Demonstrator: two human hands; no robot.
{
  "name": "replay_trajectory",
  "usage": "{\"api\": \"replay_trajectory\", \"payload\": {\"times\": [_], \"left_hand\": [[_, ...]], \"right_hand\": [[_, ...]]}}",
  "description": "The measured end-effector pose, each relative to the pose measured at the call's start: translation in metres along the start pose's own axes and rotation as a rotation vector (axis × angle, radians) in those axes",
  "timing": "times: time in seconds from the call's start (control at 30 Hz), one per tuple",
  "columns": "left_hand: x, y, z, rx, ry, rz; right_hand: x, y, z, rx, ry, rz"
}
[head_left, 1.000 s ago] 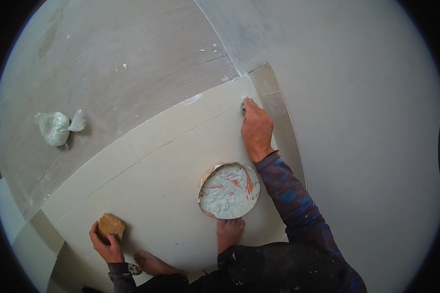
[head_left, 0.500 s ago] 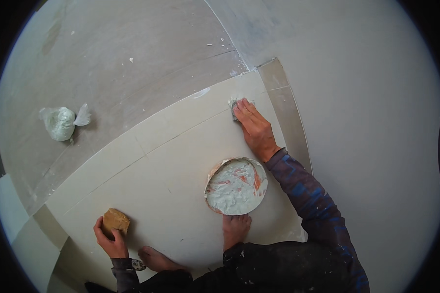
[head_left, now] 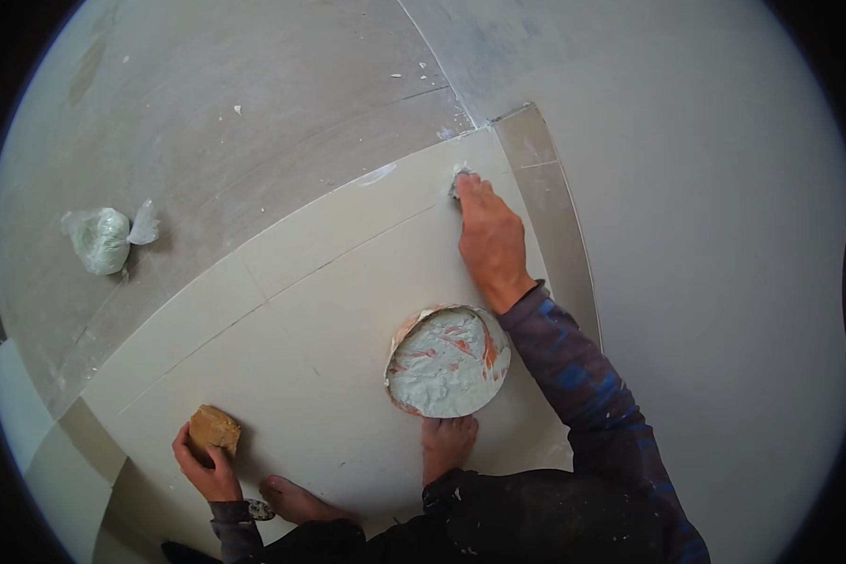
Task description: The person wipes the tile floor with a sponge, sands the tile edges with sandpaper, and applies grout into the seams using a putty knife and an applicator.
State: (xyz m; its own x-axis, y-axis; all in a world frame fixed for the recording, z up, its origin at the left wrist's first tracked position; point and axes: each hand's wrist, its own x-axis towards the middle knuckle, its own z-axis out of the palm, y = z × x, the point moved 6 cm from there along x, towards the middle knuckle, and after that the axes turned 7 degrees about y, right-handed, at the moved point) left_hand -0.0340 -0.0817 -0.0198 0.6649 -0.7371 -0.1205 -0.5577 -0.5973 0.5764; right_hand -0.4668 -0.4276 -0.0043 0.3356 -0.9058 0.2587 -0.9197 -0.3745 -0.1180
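At the lower left, my left hand (head_left: 209, 473) has its fingers curled round a brownish-yellow sponge (head_left: 215, 429) held low over the cream tiled surface (head_left: 338, 324). Farther up and to the right, my right hand (head_left: 493, 237) presses a small grey pad (head_left: 457, 186) onto that surface, at the upper end of a thin tile joint. Most of the pad is hidden under my fingers, so its exact kind does not show. A smear of white paste lies at its far edge. Below my right wrist, a round tub (head_left: 394, 350) holds thick whitish paste (head_left: 442, 371) with orange streaks.
A knotted clear plastic bag (head_left: 101, 242) of pale material sits on the lower grey floor (head_left: 207, 169), among white crumbs. A brownish tile strip (head_left: 550, 202) and a pale wall (head_left: 705, 282) border the right side. My bare feet (head_left: 448, 446) are beside the tub and sponge.
My right hand has moved the grey pad slightly farther along the joint, and less white smear shows around it. My left hand still holds the sponge; the view has shifted a little.
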Motion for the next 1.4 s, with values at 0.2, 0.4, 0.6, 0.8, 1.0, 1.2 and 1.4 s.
{"api": "replay_trajectory", "payload": {"times": [0.2, 0.4, 0.6, 0.8, 1.0, 1.2, 1.4], "left_hand": [[0.004, 0.000, 0.006, -0.006, 0.023, 0.005], [0.001, 0.008, 0.005, -0.019, 0.023, -0.001], [0.002, -0.003, 0.002, -0.004, 0.061, -0.017], [0.000, 0.001, 0.000, -0.015, 0.025, -0.026], [-0.001, -0.006, 0.001, -0.010, 0.046, 0.002], [-0.001, -0.004, 0.006, 0.039, 0.101, 0.052], [-0.003, -0.004, 0.004, 0.032, 0.082, 0.042]], "right_hand": [[-0.040, -0.087, -0.010, 0.294, -0.164, -0.134], [0.012, -0.023, -0.013, 0.314, 0.059, -0.309], [-0.030, -0.031, -0.019, 0.388, -0.049, -0.440], [-0.013, 0.038, -0.043, 0.359, 0.085, 0.138], [-0.003, -0.009, -0.009, 0.108, 0.042, 0.030], [-0.043, -0.091, -0.016, 0.521, -0.167, -0.003], [0.004, 0.016, -0.036, 0.298, 0.174, -0.055]]}}
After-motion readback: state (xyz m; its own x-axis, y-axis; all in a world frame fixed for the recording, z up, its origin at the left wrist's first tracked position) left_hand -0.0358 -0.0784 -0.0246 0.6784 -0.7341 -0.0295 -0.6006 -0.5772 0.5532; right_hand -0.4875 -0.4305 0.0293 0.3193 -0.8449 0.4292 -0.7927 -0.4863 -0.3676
